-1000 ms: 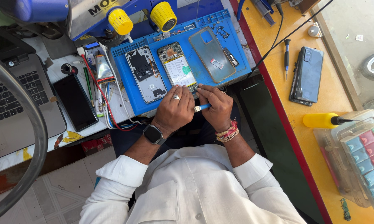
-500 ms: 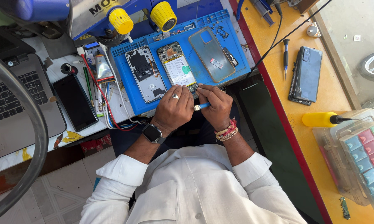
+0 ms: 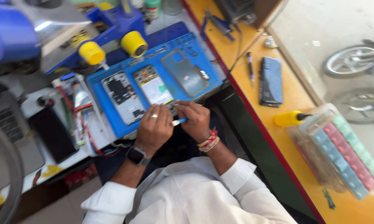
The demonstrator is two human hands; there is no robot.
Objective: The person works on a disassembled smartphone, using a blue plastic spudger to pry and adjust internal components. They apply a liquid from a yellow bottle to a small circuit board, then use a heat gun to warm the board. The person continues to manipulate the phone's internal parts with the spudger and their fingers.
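The person's left hand [image 3: 153, 129] and right hand [image 3: 195, 120] meet at the near edge of the blue work mat [image 3: 203, 79], knuckles almost touching; the left hand, with a ring and a dark wristwatch [image 3: 136, 156] below it, curls its fingers down toward the lower end of the opened phone [image 3: 155, 89], though I cannot tell whether it pinches anything there; the right hand, with red-and-gold bangles [image 3: 207, 141] at the wrist, has its fingers pressed together round a small blue-handled tool [image 3: 179, 121], whose pale tip points toward nine o'clock, at the left hand's thumb.

The opened phone lies on the mat at twelve o'clock from the hands, its lower end hidden under the fingers; just beside it at nine o'clock lies a second stripped phone body [image 3: 122, 97], and at two o'clock a clear back cover [image 3: 185, 72].

Well apart, at three o'clock on the yellow counter [image 3: 303, 166], lie a dark phone [image 3: 272, 81], a yellow-handled tool [image 3: 290, 118] and a clear box of coloured compartments [image 3: 344, 145]; a black phone [image 3: 52, 135] rests at nine o'clock.
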